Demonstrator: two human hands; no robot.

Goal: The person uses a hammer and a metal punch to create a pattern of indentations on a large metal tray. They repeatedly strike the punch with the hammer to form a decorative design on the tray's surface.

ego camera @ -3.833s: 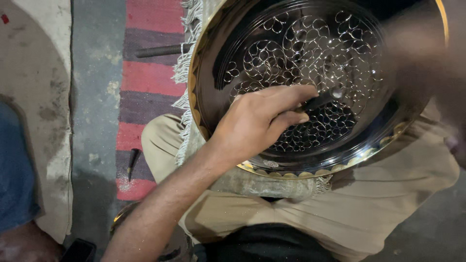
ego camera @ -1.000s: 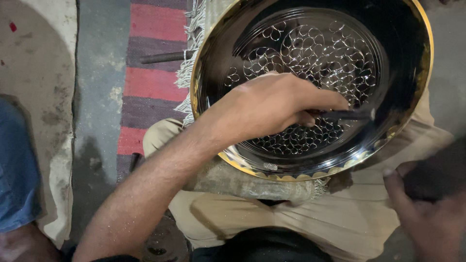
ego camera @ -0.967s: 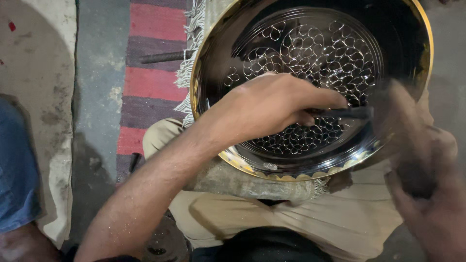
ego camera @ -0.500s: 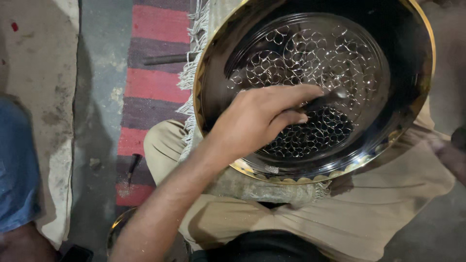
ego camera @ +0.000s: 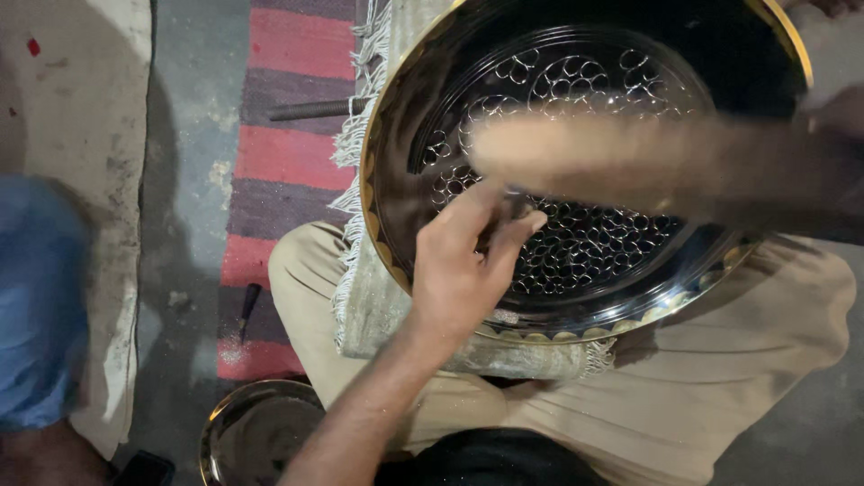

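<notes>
A large round metal plate (ego camera: 720, 54) with a golden rim and a looped pattern cut into its middle rests on my lap, on a fringed cloth (ego camera: 373, 306). My left hand (ego camera: 463, 270) lies on the plate's lower left part and pinches a thin dark punch (ego camera: 516, 205) that stands on the pattern. A blurred tan hammer (ego camera: 612, 162) sweeps across the plate just above the punch. My right hand (ego camera: 839, 112), also blurred, grips it at the right edge of the view.
A red and purple striped rug (ego camera: 288, 153) lies left of the plate, with a metal rod (ego camera: 315, 110) on it. A small dark tool (ego camera: 248, 304) lies on the floor. A second, smaller plate (ego camera: 256, 432) sits at the bottom left. Someone in blue (ego camera: 36, 297) is at the far left.
My right hand has come up from the lower right and swung the hammer across the plate. My left hand has drawn the punch slightly left and up on the pattern.
</notes>
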